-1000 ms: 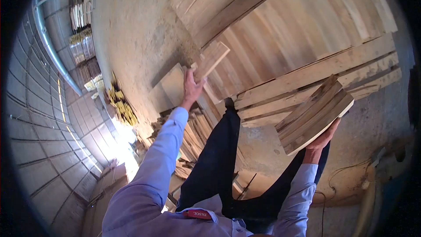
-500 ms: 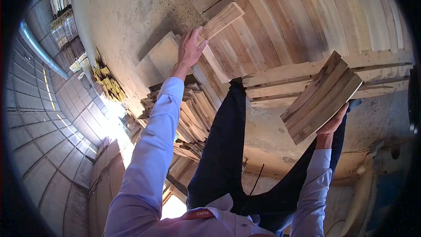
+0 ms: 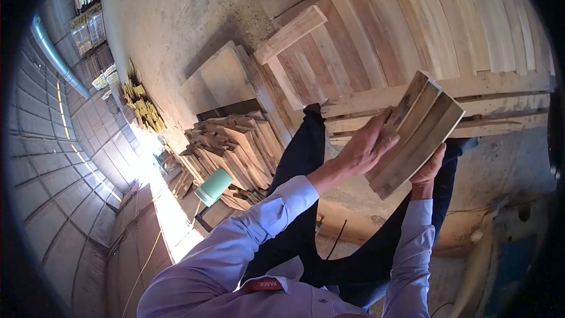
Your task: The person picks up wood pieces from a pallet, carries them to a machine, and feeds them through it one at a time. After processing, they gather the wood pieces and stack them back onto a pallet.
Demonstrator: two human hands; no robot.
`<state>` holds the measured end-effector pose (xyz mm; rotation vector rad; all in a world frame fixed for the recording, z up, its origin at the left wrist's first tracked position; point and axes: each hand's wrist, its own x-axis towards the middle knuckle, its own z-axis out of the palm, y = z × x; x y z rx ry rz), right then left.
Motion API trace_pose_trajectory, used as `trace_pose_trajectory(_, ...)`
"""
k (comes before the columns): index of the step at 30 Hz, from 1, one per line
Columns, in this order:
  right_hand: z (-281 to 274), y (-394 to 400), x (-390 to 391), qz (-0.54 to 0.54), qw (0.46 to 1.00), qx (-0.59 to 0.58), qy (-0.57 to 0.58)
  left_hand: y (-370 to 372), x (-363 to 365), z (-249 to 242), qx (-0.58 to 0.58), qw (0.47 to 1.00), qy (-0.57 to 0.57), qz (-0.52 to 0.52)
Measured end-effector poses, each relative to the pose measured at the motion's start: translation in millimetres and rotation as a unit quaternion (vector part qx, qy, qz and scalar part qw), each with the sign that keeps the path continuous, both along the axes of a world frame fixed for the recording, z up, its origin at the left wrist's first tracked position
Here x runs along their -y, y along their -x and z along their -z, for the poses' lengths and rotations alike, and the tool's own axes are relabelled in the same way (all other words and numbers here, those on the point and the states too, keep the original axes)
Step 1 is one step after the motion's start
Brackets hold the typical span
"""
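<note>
A small stack of short wooden boards (image 3: 421, 135) is held tilted in front of my right leg. My right hand (image 3: 429, 165) is wrapped round its lower right edge, supporting it. At the stack's left edge is my left hand (image 3: 368, 144), its thumb over the face of the boards and its fingers along the side; the fingertips are partly hidden. One short board (image 3: 291, 34) lies across the left end of a row of planks (image 3: 376, 29) on the floor ahead.
Pale wooden rails (image 3: 406, 97) run along the near side of the planks. Left of my legs stand a pile of loose wood pieces (image 3: 235, 147), a green cylindrical object (image 3: 213, 187) and a flat panel (image 3: 215, 79). Yellowish sticks (image 3: 141, 106) lie farther left.
My left hand has let go of the short board on the planks and come back right to the held stack. The stack has turned slightly in my right hand. The green object has come into view.
</note>
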<state>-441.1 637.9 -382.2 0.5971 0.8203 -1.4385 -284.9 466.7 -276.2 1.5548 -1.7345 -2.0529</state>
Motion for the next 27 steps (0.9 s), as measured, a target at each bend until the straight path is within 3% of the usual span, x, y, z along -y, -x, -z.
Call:
trace_pose_trajectory(3, -15.8, -2.8, 16.8, -0.014, 1.000, -0.025, 0.000, -14.4, 7.3, -7.8, 0.020, 0.999, 0.042, 0.026)
trace_pose_trajectory(5, -34.2, 3.9, 42.7, -0.028, 0.998, -0.046, 0.012, -30.0, 22.0, -22.0, 0.137, 0.986, 0.013, 0.090)
trace_pose_trajectory(8, -42.3, 13.6, 54.8, -0.054, 0.993, -0.035, 0.104, -87.8, 27.2, 11.0, 0.195, 0.937, 0.273, 0.100)
trace_pose_trajectory(11, -36.3, 15.8, 47.1, -0.008, 0.998, -0.067, -0.002, -142.7, 51.9, 43.1, 0.254, 0.880, 0.386, 0.108)
trace_pose_trajectory(17, -26.2, 19.5, 38.0, 0.017, 0.995, -0.089, -0.028, -184.8, 74.2, 81.9, 0.307, 0.854, 0.352, 0.227)
trace_pose_trajectory(24, -27.6, 19.5, 46.2, 0.019, 0.994, -0.099, -0.051, -182.2, 92.6, 66.2, 0.281, 0.847, 0.387, 0.233)
trace_pose_trajectory(26, -30.4, 22.3, 44.2, 0.008, 0.995, -0.104, -0.011, -184.1, 124.2, 64.8, 0.308, 0.863, 0.378, 0.129)
trace_pose_trajectory(27, -31.3, 22.4, 42.8, 0.006, 0.995, -0.103, -0.016, -181.3, 144.8, 59.9, 0.345, 0.831, 0.412, 0.145)
